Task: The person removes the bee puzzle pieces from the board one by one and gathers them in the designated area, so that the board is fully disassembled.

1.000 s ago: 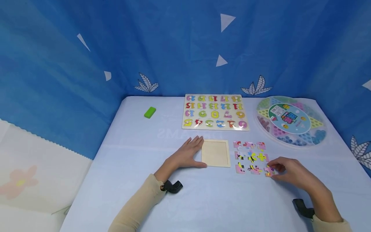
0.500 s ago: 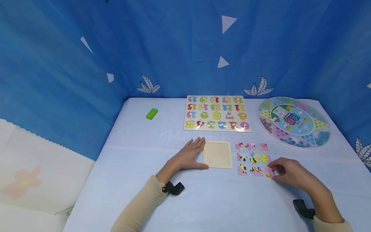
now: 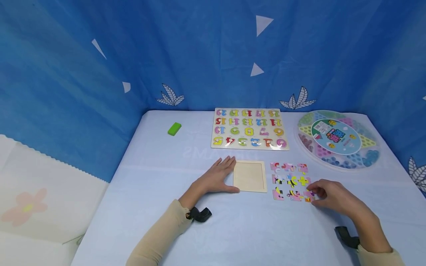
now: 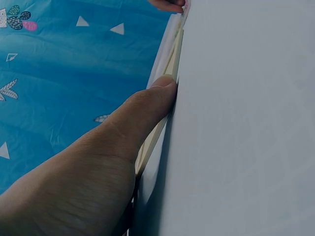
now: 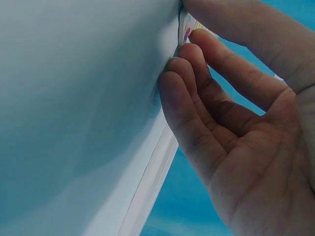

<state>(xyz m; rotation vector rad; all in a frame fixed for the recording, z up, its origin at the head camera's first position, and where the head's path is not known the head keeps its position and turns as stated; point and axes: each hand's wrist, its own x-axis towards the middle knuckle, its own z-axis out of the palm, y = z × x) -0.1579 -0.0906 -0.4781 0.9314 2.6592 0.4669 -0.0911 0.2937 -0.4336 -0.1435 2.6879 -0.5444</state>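
Observation:
In the head view, my left hand (image 3: 216, 179) rests at the left side of a shallow square wooden puzzle tray (image 3: 249, 176), thumb by the near corner and fingertips by the far one. The left wrist view shows the thumb (image 4: 155, 98) against the tray's pale edge (image 4: 152, 142). To the right of the tray lie several pink and yellow jigsaw pieces (image 3: 292, 181) in three loose rows. My right hand (image 3: 336, 197) pinches the near right puzzle piece (image 3: 308, 197) between thumb and index finger. Its other fingers (image 5: 177, 93) curl beside the white tabletop in the right wrist view.
Behind the tray lies a number puzzle board (image 3: 249, 129). A round clear bead case (image 3: 336, 136) sits at the back right, and a green block (image 3: 174, 129) at the back left. A blue curtain (image 3: 206, 55) hangs behind the white table (image 3: 233, 232).
The pinched puzzle piece has shifted slightly left, closer to the piece beside it, together with my right hand. My left hand stays at the tray. The head view has shifted a little.

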